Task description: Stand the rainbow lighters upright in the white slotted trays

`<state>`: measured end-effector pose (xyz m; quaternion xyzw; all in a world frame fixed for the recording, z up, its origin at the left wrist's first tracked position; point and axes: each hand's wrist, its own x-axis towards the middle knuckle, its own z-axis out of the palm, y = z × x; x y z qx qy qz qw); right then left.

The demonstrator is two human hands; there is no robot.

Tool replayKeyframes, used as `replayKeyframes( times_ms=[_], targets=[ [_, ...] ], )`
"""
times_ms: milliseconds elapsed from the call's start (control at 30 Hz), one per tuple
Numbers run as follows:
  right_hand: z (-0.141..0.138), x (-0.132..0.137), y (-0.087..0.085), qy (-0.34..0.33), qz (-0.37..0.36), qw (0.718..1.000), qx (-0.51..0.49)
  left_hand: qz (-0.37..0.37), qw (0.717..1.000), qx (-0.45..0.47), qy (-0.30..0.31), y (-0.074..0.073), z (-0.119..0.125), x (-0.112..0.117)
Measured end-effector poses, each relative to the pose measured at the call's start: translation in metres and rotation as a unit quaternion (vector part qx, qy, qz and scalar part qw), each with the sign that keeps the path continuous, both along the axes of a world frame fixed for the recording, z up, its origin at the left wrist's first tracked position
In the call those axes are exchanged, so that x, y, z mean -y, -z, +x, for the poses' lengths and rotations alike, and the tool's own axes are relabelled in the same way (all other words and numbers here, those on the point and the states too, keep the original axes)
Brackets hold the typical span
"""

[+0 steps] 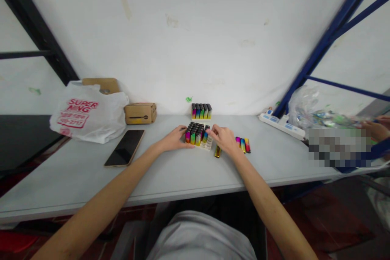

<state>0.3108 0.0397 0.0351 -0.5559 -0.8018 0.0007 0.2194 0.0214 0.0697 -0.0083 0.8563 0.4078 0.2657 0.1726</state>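
Observation:
Rows of colourful lighters (193, 137) with black tops stand upright in a white tray (204, 146) on the table. Several holes on the tray's right side hold no lighter. My left hand (176, 139) grips the tray's left side, fingers behind and thumb at the front corner. My right hand (224, 138) is closed at the right end of the rows, its fingertips on the top of a blue lighter (205, 135). Beneath that hand lies a gold lighter (217, 151), partly hidden. Several loose lighters (243, 144) lie flat just to its right.
Behind, near the wall, stands a second tray of lighters (201, 111). To the left are a phone (125, 148), a cardboard box (140, 113) and a white plastic bag (88, 111). At right lie a power strip (282, 125) and another person's hand (376, 130) beside plastic bags.

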Motion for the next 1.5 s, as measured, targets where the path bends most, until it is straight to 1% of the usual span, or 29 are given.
replayKeyframes(
  times_ms=[133,200,333,467,567,667,767,867,967,1033,1100,1200,1300,1367,1433,1500],
  targets=[
    [0.021,-0.002,0.000,0.088,0.008,0.996,-0.001,-0.006,1.000,-0.003,0.000,-0.001,0.000,0.000],
    [0.027,-0.002,0.003,0.101,-0.014,0.995,0.016,-0.010,1.000,-0.007,-0.001,-0.001,0.001,0.001],
    [0.023,0.002,0.006,0.068,-0.057,0.995,0.045,-0.006,1.000,-0.005,-0.001,-0.001,0.001,0.001],
    [0.018,0.010,0.003,0.039,-0.073,0.996,0.043,-0.009,1.000,-0.008,-0.004,0.000,0.001,0.000],
    [0.022,0.016,0.004,0.006,-0.088,0.996,0.033,-0.015,1.000,-0.014,-0.007,0.001,0.001,0.000],
    [0.029,0.018,0.010,-0.035,-0.104,0.994,0.028,-0.017,1.000,-0.014,-0.007,0.000,0.001,0.000],
    [0.033,0.015,0.017,-0.071,-0.109,0.991,0.015,-0.016,1.000,-0.014,-0.005,0.000,0.001,0.000],
    [0.032,0.005,0.019,-0.078,-0.090,0.992,-0.029,-0.020,1.000,-0.019,-0.008,0.001,0.000,0.000],
    [0.030,-0.005,0.013,-0.066,-0.068,0.990,-0.100,-0.018,1.000,-0.019,-0.005,0.002,0.000,-0.001],
    [0.030,-0.010,0.006,-0.068,-0.081,0.980,-0.167,-0.015,1.000,-0.017,-0.004,0.003,0.000,-0.001],
    [0.029,-0.012,-0.001,-0.087,-0.105,0.962,-0.235,-0.012,1.000,-0.013,-0.005,0.004,0.000,-0.002],
    [0.026,-0.017,-0.007,-0.099,-0.124,0.941,-0.298,-0.007,1.000,-0.009,-0.005,0.005,-0.001,-0.002],
    [0.020,-0.025,-0.006,-0.074,-0.108,0.933,-0.335,-0.002,1.000,-0.009,-0.007,0.003,-0.001,-0.001],
    [0.017,-0.030,0.000,-0.051,-0.064,0.935,-0.345,-0.002,1.000,-0.010,-0.004,0.002,-0.001,0.000],
    [0.014,-0.033,0.006,-0.031,-0.006,0.943,-0.332,-0.006,1.000,-0.011,0.000,0.000,-0.001,0.001],
    [0.014,-0.033,0.012,-0.011,0.028,0.949,-0.315,-0.010,1.000,-0.013,0.000,-0.001,0.000,0.002]
  ],
)
